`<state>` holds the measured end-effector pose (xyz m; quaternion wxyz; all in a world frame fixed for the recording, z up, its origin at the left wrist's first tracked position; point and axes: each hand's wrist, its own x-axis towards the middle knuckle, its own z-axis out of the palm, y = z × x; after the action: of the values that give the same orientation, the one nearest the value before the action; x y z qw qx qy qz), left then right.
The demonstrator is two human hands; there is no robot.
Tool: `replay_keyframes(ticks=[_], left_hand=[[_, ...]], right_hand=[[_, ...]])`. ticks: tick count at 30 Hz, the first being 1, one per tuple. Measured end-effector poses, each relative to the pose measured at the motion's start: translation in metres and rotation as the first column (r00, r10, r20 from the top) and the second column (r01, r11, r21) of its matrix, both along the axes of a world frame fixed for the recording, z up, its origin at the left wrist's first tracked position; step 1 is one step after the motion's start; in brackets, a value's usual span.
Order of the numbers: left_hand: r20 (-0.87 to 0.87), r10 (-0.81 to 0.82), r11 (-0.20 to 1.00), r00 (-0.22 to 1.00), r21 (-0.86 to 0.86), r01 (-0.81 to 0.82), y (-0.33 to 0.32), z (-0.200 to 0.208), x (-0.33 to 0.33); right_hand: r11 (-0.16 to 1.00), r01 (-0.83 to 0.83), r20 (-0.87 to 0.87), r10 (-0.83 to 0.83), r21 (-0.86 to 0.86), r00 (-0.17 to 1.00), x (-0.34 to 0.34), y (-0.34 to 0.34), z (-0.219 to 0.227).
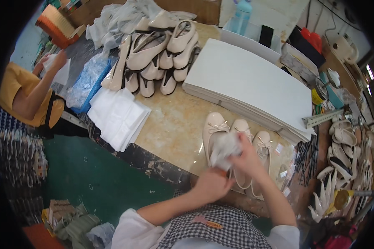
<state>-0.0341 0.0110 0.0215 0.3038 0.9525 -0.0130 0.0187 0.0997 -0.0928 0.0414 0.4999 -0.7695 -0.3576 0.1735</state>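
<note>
Three beige ballet flats with small bows stand side by side at the table's front edge: the left flat (214, 124), the middle flat (242, 126) and the right flat (263, 151). A crumpled white sheet (225, 148), blurred and likely thin paper, covers part of the left and middle flats. My right hand (248, 158) is closed on its right side. Just below the sheet, my left hand (212, 183) is curled, with a small orange thing at its fingertips. What the left hand grips is hidden.
Behind the flats lies a tall stack of white cardboard (249, 74). Further left are a heap of beige shoes (153, 54), folded white sheets (118, 116) and a blue basket (93, 83) of plastic. A person in yellow (29, 95) works far left. More shoes (343, 153) crowd the right.
</note>
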Motion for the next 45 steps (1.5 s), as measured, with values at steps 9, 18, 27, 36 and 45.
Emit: replay_keyframes(ticks=[9, 18, 27, 36, 45], left_hand=[[0.15, -0.024, 0.999, 0.988, 0.042, 0.018, -0.015, -0.02, -0.005], [0.184, -0.09, 0.992, 0.979, 0.108, 0.07, -0.017, -0.017, -0.002], [-0.344, 0.282, 0.161, 0.896, -0.904, -0.397, 0.014, -0.039, 0.007], [-0.361, 0.007, -0.058, 0.933, -0.931, -0.36, 0.003, -0.016, 0.033], [-0.343, 0.003, -0.092, 0.939, -0.935, -0.341, 0.004, -0.004, 0.033]], right_hand=[[0.879, -0.045, 0.407, 0.265, -0.476, 0.874, 0.005, 0.045, -0.028], [0.906, 0.181, 0.509, 0.044, -0.384, 0.859, 0.046, 0.058, -0.06], [0.909, 0.32, -0.042, -0.32, 0.267, 0.946, 0.008, -0.035, 0.03], [0.292, 0.948, 0.591, -0.745, -0.129, 0.31, 0.086, -0.305, -0.042], [0.218, 0.903, 0.514, -0.762, -0.37, 0.394, 0.13, -0.301, -0.046]])
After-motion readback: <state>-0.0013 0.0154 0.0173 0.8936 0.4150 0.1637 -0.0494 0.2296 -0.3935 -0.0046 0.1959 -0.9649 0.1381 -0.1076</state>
